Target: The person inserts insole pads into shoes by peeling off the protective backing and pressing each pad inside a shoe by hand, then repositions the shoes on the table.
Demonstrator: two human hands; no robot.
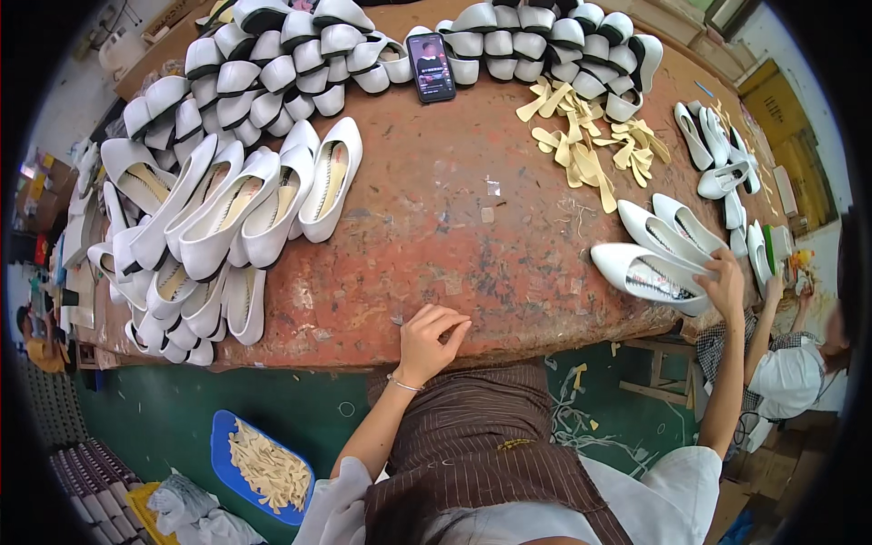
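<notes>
Head view, left forearm: rises from the lower edge, angled up and rightward, a bracelet at the wrist.
Left hand: at the near edge of the worn red table, holding nothing visible, knuckles upward.
Left fingers: loosely bent, lying close together, tips toward the right; thumb slightly apart.
Right arm: stretched forward along the right, elbow nearly straight.
Right hand: bent over the heel ends of the white shoes, touching them.
Right fingers: curled, partly hidden; cannot tell how firmly they pinch.
White shoes: three, side by side at the table's right, toes pointing left and away.
</notes>
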